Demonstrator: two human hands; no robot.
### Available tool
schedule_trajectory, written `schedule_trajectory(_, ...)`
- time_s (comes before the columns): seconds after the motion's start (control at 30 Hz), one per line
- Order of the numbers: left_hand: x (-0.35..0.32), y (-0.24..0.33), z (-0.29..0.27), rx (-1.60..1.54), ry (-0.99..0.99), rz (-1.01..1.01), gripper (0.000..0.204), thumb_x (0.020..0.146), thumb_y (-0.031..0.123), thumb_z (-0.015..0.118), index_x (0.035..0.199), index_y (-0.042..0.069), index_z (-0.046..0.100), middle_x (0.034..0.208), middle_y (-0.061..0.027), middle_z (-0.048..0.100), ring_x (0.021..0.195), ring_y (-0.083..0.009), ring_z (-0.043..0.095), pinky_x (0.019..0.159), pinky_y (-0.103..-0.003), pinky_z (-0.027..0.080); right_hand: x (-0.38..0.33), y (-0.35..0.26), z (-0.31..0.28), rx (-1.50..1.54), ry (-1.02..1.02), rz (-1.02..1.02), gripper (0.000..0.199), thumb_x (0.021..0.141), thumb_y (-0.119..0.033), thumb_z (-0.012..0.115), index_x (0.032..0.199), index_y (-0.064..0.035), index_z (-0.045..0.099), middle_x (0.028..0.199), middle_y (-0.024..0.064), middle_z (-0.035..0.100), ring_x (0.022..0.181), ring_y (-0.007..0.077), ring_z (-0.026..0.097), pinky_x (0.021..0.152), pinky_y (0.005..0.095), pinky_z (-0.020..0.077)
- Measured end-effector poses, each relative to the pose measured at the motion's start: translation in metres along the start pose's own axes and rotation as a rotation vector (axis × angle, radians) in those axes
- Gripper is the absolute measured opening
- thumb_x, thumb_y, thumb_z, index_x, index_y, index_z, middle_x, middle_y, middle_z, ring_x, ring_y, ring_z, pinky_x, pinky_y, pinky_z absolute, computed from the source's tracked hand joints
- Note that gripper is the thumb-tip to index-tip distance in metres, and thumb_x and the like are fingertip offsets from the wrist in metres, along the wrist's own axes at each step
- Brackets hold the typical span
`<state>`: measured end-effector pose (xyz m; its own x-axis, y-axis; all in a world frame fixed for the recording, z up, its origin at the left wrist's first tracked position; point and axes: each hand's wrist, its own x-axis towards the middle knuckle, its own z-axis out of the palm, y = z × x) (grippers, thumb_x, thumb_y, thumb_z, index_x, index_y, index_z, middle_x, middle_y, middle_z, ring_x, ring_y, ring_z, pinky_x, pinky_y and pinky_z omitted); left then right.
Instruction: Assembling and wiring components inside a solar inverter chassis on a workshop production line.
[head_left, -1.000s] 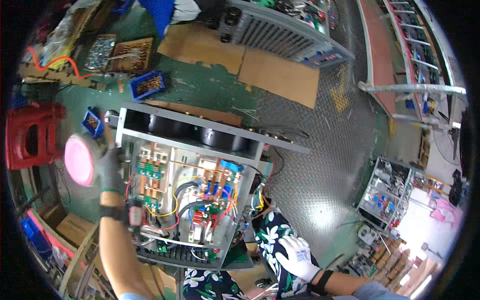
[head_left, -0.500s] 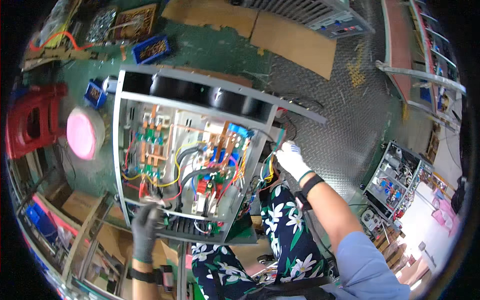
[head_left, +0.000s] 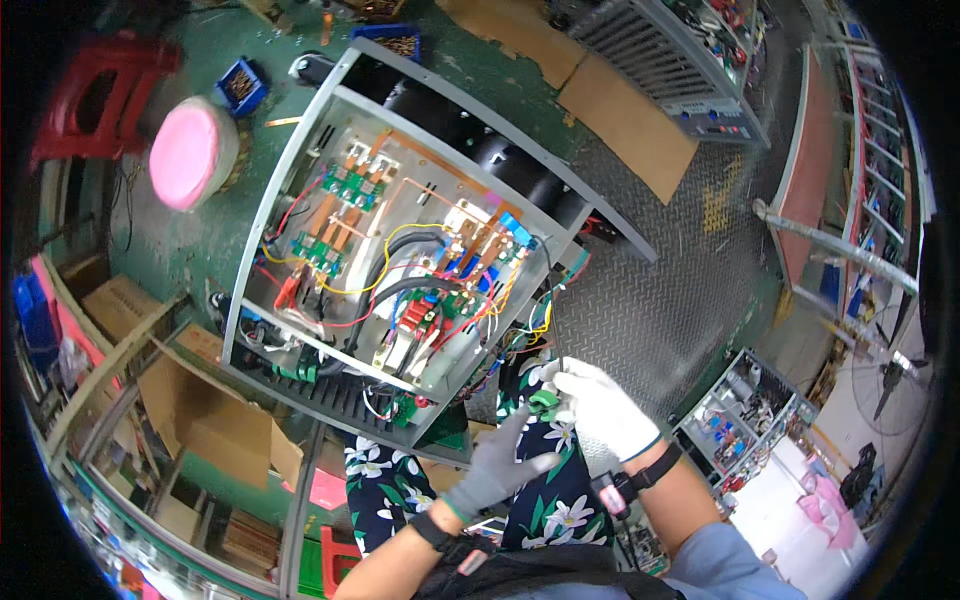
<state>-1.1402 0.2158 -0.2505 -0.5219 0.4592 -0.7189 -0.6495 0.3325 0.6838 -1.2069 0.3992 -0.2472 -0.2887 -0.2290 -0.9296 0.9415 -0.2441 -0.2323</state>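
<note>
An open metal cabinet (head_left: 300, 215) full of wiring stands in front of me, tilted in view. My right hand (head_left: 605, 405), in a white glove, is closed beside the cabinet's near right corner. A thin dark wire (head_left: 559, 335) runs down to its fingers from the cabinet, and a small green piece like a connector (head_left: 543, 402) shows at the fingertips. My left hand (head_left: 500, 468), in a grey glove, is open above my lap, thumb spread from the fingers, just below the green piece. Whether its fingertips touch that piece I cannot tell. Inside the cabinet are green circuit boards (head_left: 358, 188), copper bars and black cables (head_left: 420, 284).
A pink-topped round stool (head_left: 186, 158) and a red plastic stool (head_left: 100, 95) stand at the left. Blue bins (head_left: 241, 86) of small parts lie beyond the cabinet. Flat cardboard (head_left: 640, 130) covers floor at the far side. Another open unit (head_left: 740, 415) stands at the right.
My left hand has left the cabinet's near left edge and come over beside my right hand. The right hand has drawn back toward me. The whole view has turned.
</note>
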Motion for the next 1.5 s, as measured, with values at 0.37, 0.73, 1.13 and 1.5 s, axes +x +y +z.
schedule_trajectory(0.37, -0.014, -0.027, -0.061, -0.612, -0.168, 0.099, 0.037, 0.097, 0.04, 0.044, 0.086, 0.008, 0.06, 0.072, 0.0004, 0.059, 0.058, -0.006, 0.049, 0.052, -0.021, 0.038, 0.029, -0.02, 0.062, -0.052, -0.126, -0.077, 0.043, 0.09, -0.003, 0.054, 0.131, 0.0037, 0.045, 0.126, 0.0102, 0.057, 0.114, 0.0152, 0.055, 0.092, 0.026, 0.0461)
schedule_trajectory(0.73, 0.007, -0.018, -0.167, -0.677, 0.652, 0.05, 0.032, 0.099, 0.03, 0.041, 0.099, 0.001, 0.055, 0.073, -0.0053, 0.056, 0.06, -0.0112, 0.052, 0.059, -0.025, 0.043, 0.026, 0.08, 0.078, -0.45, -0.179, 0.054, 0.024, 0.099, -0.019, 0.043, 0.104, -0.0015, 0.059, 0.082, 0.0033, 0.062, 0.071, 0.0094, 0.058, 0.068, 0.0247, 0.0493)
schedule_trajectory(1.13, 0.048, -0.052, -0.111, 0.35, 0.025, 0.195, 0.042, 0.074, 0.004, 0.057, 0.116, 0.01, 0.056, 0.1, -0.0154, 0.059, 0.083, -0.0361, 0.061, 0.07, -0.043, 0.051, 0.083, 0.063, 0.054, -0.323, -0.019, 0.122, 0.016, 0.093, -0.015, 0.055, 0.093, 0.0002, 0.06, 0.081, -0.0006, 0.057, 0.068, 0.0071, 0.053, 0.064, 0.0221, 0.045)
schedule_trajectory(1.5, 0.108, -0.075, -0.078, 0.244, 0.364, 0.042, 0.018, 0.079, 0.013, 0.066, 0.096, 0.012, 0.068, 0.081, -0.0112, 0.055, 0.067, -0.0296, 0.059, 0.057, -0.038, 0.046, 0.114, 0.103, 0.003, 0.172, 0.39, -0.089, 0.028, 0.094, -0.013, 0.053, 0.118, 0.0031, 0.051, 0.102, 0.0102, 0.063, 0.087, 0.0156, 0.063, 0.08, 0.0285, 0.0505)
